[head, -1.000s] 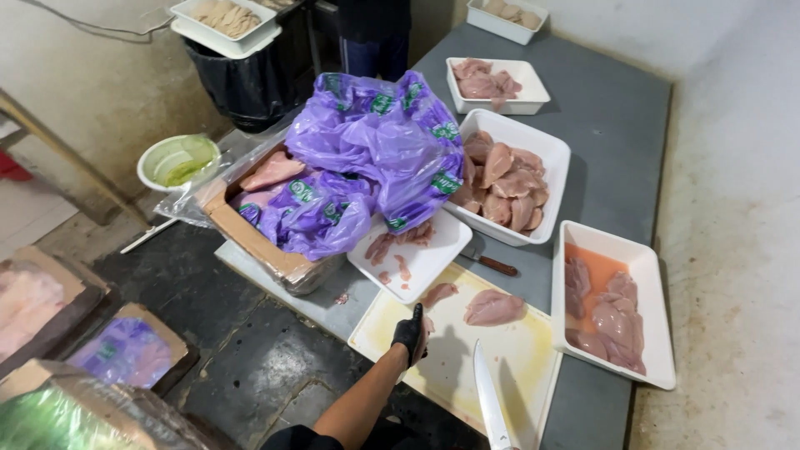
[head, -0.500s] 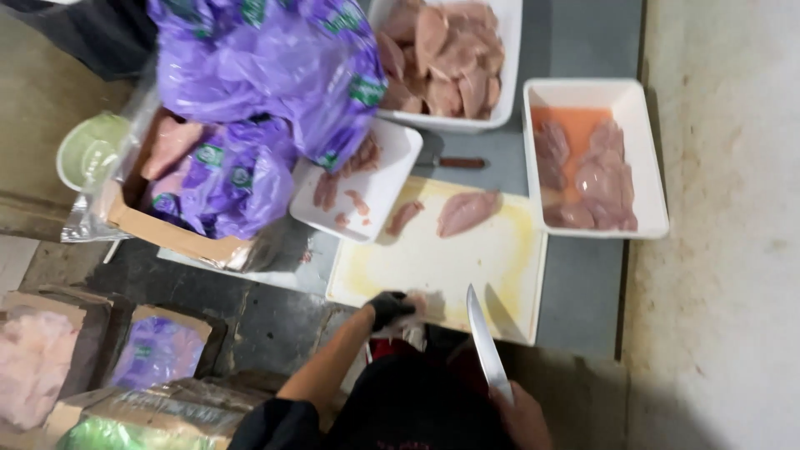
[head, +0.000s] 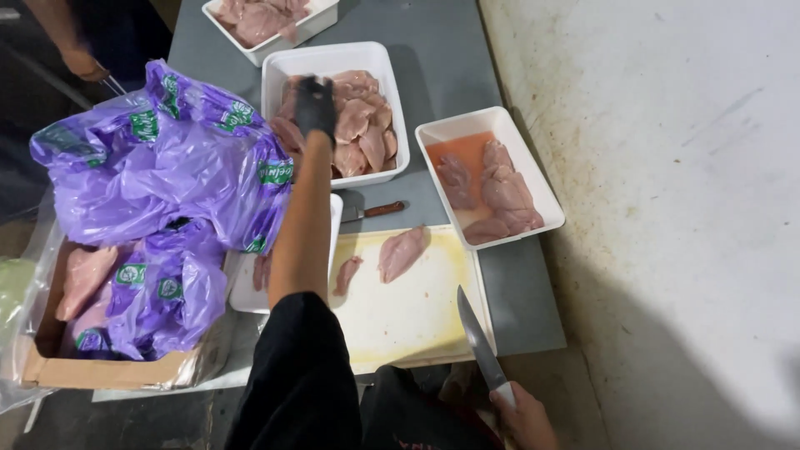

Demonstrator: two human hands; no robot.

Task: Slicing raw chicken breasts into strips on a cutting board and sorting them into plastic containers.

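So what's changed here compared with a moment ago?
The gloved left hand has left the near edge of the cutting board and reached forward over the big white tray of chicken pieces. The right hand still holds the long knife, blade over the board's corner. The fillet on the board, the small knife and the purple bags stayed put.

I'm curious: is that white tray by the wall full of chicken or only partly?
Partly. The tray holds chicken pieces along one side; pink liquid covers the rest.
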